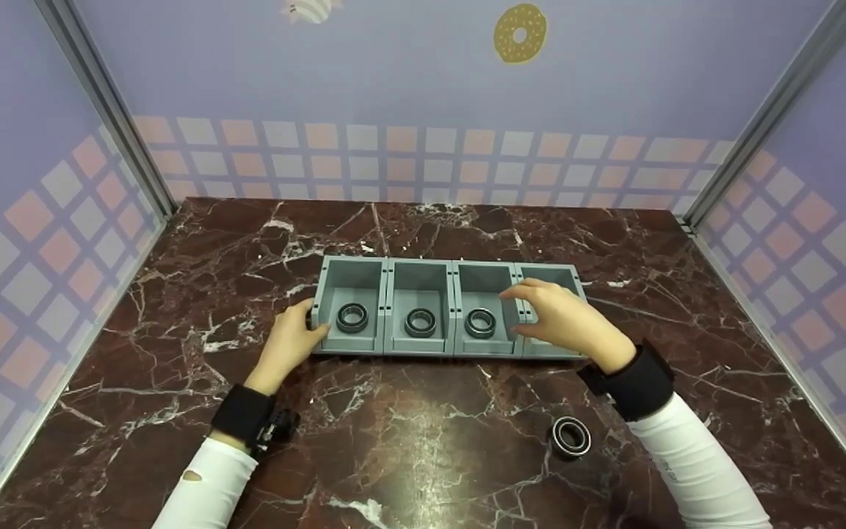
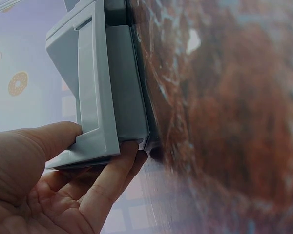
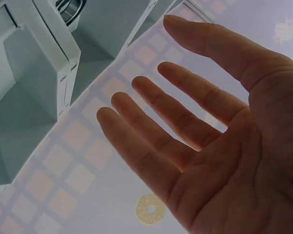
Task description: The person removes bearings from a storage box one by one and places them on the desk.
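Across the middle of the worktop [image 1: 408,477], four grey bins [image 1: 385,308] stand side by side in a row. One bearing [image 1: 352,328] lies flat in the leftmost bin, near its front edge; a second bearing [image 1: 421,333] lies in the next, and a third bearing [image 1: 481,334] in the one after that, likewise towards the front. The fourth bin [image 1: 551,275], at the right end, is partly hidden behind the right hand [image 1: 562,316]. A loose bearing [image 1: 559,441] sits on the worktop in front of the row, near the right forearm.

The left hand [image 1: 293,334] holds the row's left end: its thumb bends over the front rim and the fingers [image 2: 105,192] curl against the outer side, pinching the wall between them. The right hand hangs over the fourth bin, its fingers [image 3: 141,136] spread and slightly bent, the thumb well apart from them. Both forearms reach in from the near side, in white sleeves [image 1: 206,488] and black wrist straps [image 1: 637,382].

The worktop is dark red, marbled with pale veins. Lilac walls [image 1: 408,81] enclose it, banded with pink and white squares; a doughnut [image 1: 505,45] decorates the back one, and grey posts [image 1: 103,95] mark the corners.
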`<move>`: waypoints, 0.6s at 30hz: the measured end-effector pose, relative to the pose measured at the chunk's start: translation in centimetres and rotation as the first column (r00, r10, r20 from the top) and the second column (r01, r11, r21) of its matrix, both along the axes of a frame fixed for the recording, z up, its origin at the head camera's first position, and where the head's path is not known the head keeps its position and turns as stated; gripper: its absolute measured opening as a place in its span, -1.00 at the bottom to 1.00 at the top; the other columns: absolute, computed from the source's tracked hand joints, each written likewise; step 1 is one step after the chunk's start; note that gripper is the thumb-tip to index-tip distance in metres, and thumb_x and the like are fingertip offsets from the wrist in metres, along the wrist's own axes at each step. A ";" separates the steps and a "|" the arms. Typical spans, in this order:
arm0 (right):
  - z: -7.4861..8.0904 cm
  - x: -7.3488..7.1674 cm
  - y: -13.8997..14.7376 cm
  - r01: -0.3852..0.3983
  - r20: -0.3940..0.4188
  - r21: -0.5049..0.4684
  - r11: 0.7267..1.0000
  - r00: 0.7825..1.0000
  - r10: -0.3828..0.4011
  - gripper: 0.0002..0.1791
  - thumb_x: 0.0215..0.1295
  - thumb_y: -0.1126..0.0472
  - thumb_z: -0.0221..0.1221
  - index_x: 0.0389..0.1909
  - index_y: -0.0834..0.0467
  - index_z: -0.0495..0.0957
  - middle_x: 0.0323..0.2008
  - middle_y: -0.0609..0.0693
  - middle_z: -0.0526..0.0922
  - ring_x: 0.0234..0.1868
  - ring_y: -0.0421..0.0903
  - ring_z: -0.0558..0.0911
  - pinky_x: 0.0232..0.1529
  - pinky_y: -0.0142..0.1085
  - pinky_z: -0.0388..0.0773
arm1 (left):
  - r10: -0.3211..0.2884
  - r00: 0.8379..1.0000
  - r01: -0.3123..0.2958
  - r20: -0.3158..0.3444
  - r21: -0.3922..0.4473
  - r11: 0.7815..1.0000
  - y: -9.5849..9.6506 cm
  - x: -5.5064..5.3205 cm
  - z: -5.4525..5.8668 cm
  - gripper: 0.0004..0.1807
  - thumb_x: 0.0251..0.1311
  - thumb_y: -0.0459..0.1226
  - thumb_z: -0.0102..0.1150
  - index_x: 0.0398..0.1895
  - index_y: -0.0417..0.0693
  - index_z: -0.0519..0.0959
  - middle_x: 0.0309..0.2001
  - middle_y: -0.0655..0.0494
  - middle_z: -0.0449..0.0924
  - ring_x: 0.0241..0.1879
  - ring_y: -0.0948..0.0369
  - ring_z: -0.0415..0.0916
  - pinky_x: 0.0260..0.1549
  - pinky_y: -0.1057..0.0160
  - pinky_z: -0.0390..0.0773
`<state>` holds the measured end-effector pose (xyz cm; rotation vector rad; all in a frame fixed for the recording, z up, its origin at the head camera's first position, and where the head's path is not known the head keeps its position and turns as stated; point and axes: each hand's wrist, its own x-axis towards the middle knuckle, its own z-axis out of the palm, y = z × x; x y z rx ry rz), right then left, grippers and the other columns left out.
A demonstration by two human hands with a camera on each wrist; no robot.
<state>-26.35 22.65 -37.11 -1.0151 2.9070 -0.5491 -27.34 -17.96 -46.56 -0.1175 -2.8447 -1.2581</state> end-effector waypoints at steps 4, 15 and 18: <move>-0.1 -0.9 -0.6 -0.007 0.024 0.001 1.000 1.000 0.007 -0.47 0.21 0.37 0.43 0.22 0.33 0.58 0.15 0.27 0.63 0.13 0.24 0.62 0.13 0.08 0.56 | 0.000 1.000 0.000 -0.006 0.000 1.000 0.0 0.1 0.0 -0.48 0.37 -0.46 0.21 0.34 -0.54 0.40 0.09 -0.46 0.61 -0.06 -0.22 0.67 -0.11 -0.09 0.62; 0.0 -2.7 -2.1 -0.028 0.045 0.061 0.998 0.999 0.026 -0.49 0.26 0.36 0.40 0.23 0.34 0.58 0.17 0.27 0.61 0.18 0.22 0.60 0.21 0.10 0.50 | -0.001 1.000 0.001 0.010 0.006 1.000 0.0 0.0 -0.2 -0.47 0.38 -0.46 0.20 0.36 -0.54 0.37 0.13 -0.46 0.58 -0.07 -0.21 0.67 -0.17 -0.03 0.62; -0.1 -3.2 -2.5 -0.024 0.057 0.080 0.997 0.998 0.020 -0.49 0.26 0.34 0.40 0.23 0.34 0.59 0.19 0.27 0.61 0.21 0.23 0.59 0.23 0.10 0.48 | 0.000 1.000 0.000 0.008 0.006 1.000 0.0 0.0 -0.2 -0.47 0.39 -0.46 0.19 0.36 -0.54 0.37 0.13 -0.46 0.58 -0.05 -0.21 0.66 -0.14 -0.05 0.62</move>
